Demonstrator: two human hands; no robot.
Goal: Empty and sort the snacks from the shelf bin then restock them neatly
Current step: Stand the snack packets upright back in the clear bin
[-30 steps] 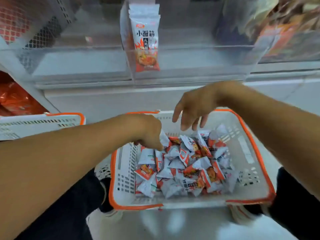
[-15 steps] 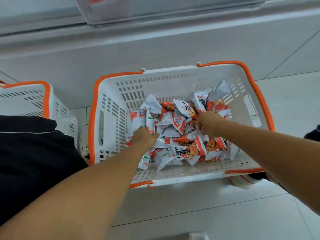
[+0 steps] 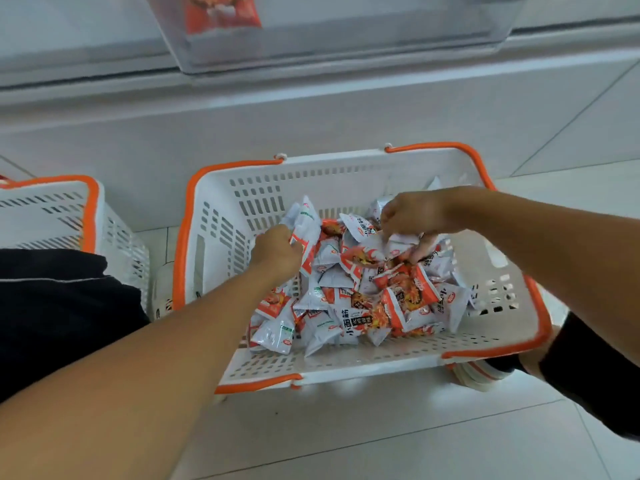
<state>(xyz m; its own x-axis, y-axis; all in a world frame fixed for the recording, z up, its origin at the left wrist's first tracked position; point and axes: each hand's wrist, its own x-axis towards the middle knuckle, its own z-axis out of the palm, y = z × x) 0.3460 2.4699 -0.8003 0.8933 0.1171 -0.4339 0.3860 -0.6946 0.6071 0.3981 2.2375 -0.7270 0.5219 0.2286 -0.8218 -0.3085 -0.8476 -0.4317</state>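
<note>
A pale tiled floor (image 3: 398, 441) runs up to the white base of a shelf unit (image 3: 311, 109), and a clear shelf bin (image 3: 346, 36) juts out at twelve o'clock with an orange-and-white pack (image 3: 221, 12) showing behind its front wall.

The left hand (image 3: 277, 251) is curled closed, its fingers clamped on a few white-and-orange snack packets (image 3: 304, 230) that stand up out of the pile at about ten o'clock of the basket's inside. The right hand (image 3: 412, 216) is bent over the far side of the heap at one o'clock, fingers pinched on a small clutch of packets (image 3: 391, 244) hanging just under the palm. Both forearms reach in from the near edge, left from seven o'clock, right from three o'clock.

The rest of the snacks (image 3: 363, 306) lie in a loose heap on the floor of the white basket (image 3: 221, 237), which has an orange rim and handles and sits on the tiles in the middle of the view. A second white basket (image 3: 52, 213), orange-rimmed as well, stands apart at nine o'clock. Dark clothing (image 3: 52, 306) covers the person's knee at eight o'clock.
</note>
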